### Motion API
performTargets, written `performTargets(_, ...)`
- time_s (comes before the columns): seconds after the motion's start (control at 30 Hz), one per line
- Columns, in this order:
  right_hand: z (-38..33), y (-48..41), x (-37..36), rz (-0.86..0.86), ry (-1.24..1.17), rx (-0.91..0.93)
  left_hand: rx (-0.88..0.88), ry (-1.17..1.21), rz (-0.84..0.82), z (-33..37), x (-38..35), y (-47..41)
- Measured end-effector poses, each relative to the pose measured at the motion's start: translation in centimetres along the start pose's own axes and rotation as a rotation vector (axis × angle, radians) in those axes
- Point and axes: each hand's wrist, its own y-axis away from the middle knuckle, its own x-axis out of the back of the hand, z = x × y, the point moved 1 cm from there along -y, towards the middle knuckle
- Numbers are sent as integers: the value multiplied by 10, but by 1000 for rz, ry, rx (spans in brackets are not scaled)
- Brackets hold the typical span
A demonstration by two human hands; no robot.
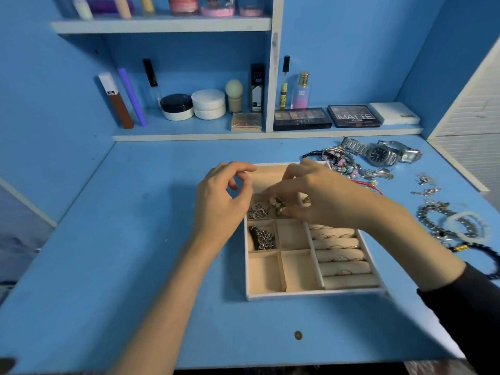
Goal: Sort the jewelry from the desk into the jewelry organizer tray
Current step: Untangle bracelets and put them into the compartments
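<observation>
A beige jewelry organizer tray (297, 292) lies in the middle of the blue desk. Its left compartments hold silver heart pieces (258, 211) and a dark chain (261, 238); rings (335, 249) sit in the roll slots on the right. My right hand (316, 194) hovers over the upper middle compartment, fingertips pinching gold jewelry (278, 203). My left hand (221, 198) is at the tray's upper left edge, fingers curled with nothing seen in them. Loose jewelry lies to the right: two watches (381, 154), beaded bracelets (342, 159), chain bracelets (443, 220), a white bracelet (466, 226).
Small earrings (426, 184) and a black bead bracelet (484, 253) lie near the desk's right edge. A low shelf behind carries makeup palettes (301, 119), jars (208, 104) and bottles. A white slatted panel (470, 125) stands at the right.
</observation>
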Motion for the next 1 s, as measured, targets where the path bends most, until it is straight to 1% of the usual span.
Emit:
performTargets(0.1, 7, 0, -1, 75, -22, 34, 11, 1, -3, -2, 1, 1)
performTargets(0.33, 15, 9, -18, 211, -16, -4, -4, 20, -28, -1, -1, 2)
performTargets(0.43, 11, 10, -19, 352, 47, -19, 0, 18, -37, 0, 0, 2)
performTargets(0.47, 10, 10, -19, 375, 88, -16, 1, 14, -38, 0, 0, 2)
performTargets(0.5, 8, 11, -20, 373, 128, -5, 1, 12, -41, 0, 0, 2)
performTargets(0.57, 6, 14, -24, 317, 165, 18, 4, 17, -43, 0, 0, 2)
performTargets(0.67, 8, 16, -20, 239, 70, -1, 10, 15, -50, 0, 1, 3)
performTargets(0.73, 9, 17, -16, 252, 11, -62, 14, 6, -57, 0, 1, 3)
performTargets(0.83, 11, 15, -18, 270, 108, -138, 12, -3, -62, 1, 0, 3)
performTargets(0.9, 11, 13, -20, 266, 147, -138, 15, -1, -59, 1, 0, 3)
performTargets(1.0, 9, 14, -20, 316, 107, -92, 16, -4, -53, 1, 1, 3)
